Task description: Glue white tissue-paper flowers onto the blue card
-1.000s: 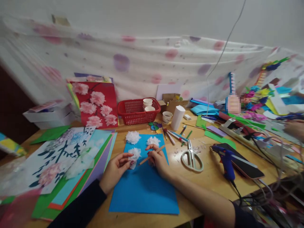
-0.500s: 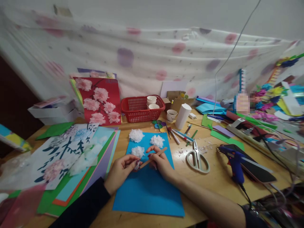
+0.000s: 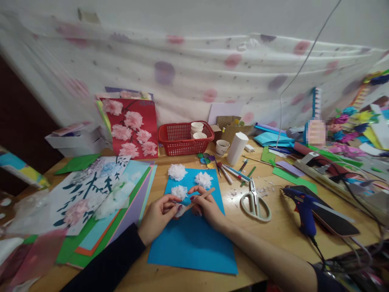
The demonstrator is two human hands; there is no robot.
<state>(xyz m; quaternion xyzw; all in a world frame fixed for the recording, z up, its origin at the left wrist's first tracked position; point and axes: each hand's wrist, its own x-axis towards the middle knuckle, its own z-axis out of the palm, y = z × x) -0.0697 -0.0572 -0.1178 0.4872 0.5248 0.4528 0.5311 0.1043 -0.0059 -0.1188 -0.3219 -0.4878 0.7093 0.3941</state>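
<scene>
My left hand (image 3: 161, 214) is closed, pinching a small piece of white tissue paper (image 3: 180, 211) between thumb and fingers. In my right hand (image 3: 206, 207) is a flat wooden craft stick (image 3: 208, 193), its lower end against the tissue. Both hands are over a blue paper sheet (image 3: 191, 247). Three white tissue flowers lie by the sheet's far end: one at the upper left corner (image 3: 177, 172), one at the right (image 3: 203, 180), and one just beyond my fingers (image 3: 179, 192).
To the right lie scissors (image 3: 255, 205), a blue glue gun (image 3: 304, 207) and a dark phone (image 3: 334, 215). A red basket (image 3: 173, 142) with paper cups stands behind, beside a white paper roll (image 3: 237, 148). Coloured papers (image 3: 127, 217) are stacked at left, near a red flower picture (image 3: 121, 121).
The view has shifted slightly, so everything sits a little further right. More of the white tissue shows at my left fingertips. The stick remains in my right hand.
</scene>
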